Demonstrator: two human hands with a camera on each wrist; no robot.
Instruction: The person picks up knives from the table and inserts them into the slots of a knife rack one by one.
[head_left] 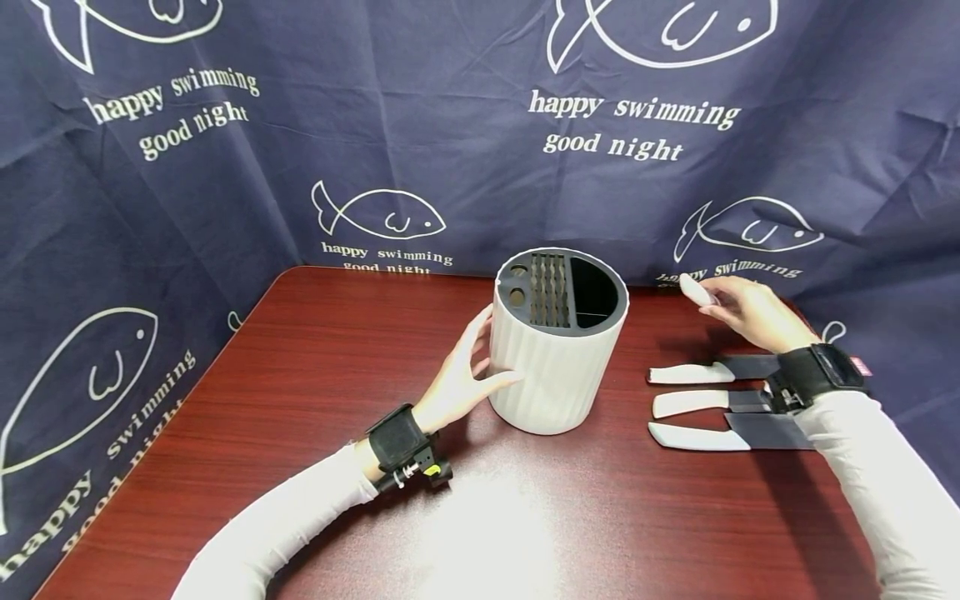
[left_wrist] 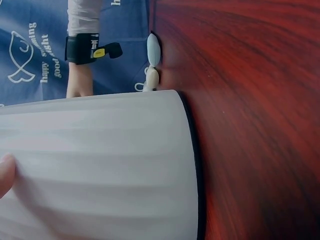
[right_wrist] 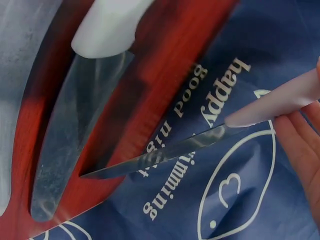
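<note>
A white ribbed knife block (head_left: 551, 379) with a dark slotted top stands upright on the table. My left hand (head_left: 459, 383) touches its left side, thumb on the front and fingers stretched along the far side. In the left wrist view only the thumb tip (left_wrist: 6, 175) shows against the ribs. At the back right, my right hand (head_left: 757, 312) grips a white-handled knife (right_wrist: 272, 100) by the handle. Its narrow blade points down toward the table in the right wrist view. Below that hand lie three white-handled knives (head_left: 690, 403) side by side, blades partly hidden under the right wrist.
The reddish-brown table (head_left: 360, 350) backs onto a dark blue curtain (head_left: 480, 142) printed with white fish and lettering. The block's top has two round holes, wavy slots and one wide opening (head_left: 595, 292). Each wrist wears a black strap with a camera.
</note>
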